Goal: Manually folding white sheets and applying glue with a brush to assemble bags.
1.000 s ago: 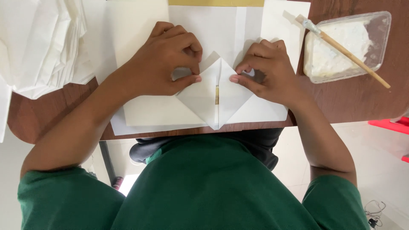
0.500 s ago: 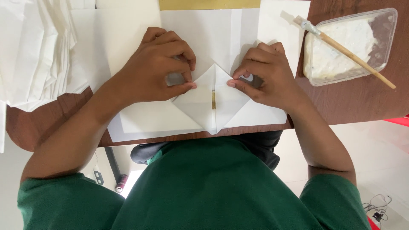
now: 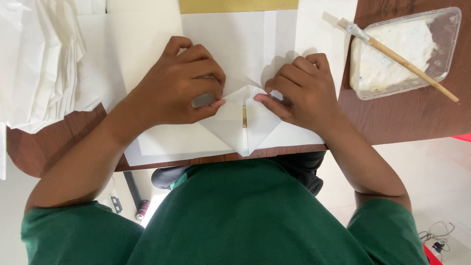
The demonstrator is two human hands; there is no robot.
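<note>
A white sheet of paper [image 3: 230, 122] lies at the near edge of the brown wooden table [image 3: 417, 118]. Its two lower corners are folded inward into a point, with a thin gold strip [image 3: 244, 117] showing in the gap between the flaps. My left hand [image 3: 179, 83] presses its curled fingers and thumb down on the left flap. On the right flap rests my right hand [image 3: 301, 91], fingertips pinching along the crease. Both hands sit close together, either side of the gold strip.
A stack of white folded papers [image 3: 41, 59] lies at the far left. At the right stands a clear plastic tray of white paste [image 3: 402, 49] with a wooden-handled brush [image 3: 407, 61] across it. More white sheets [image 3: 314, 29] and a gold sheet [image 3: 235, 6] lie behind.
Both hands have stayed on the folded flaps, shifting only slightly along the creases. The view has drifted a little.
</note>
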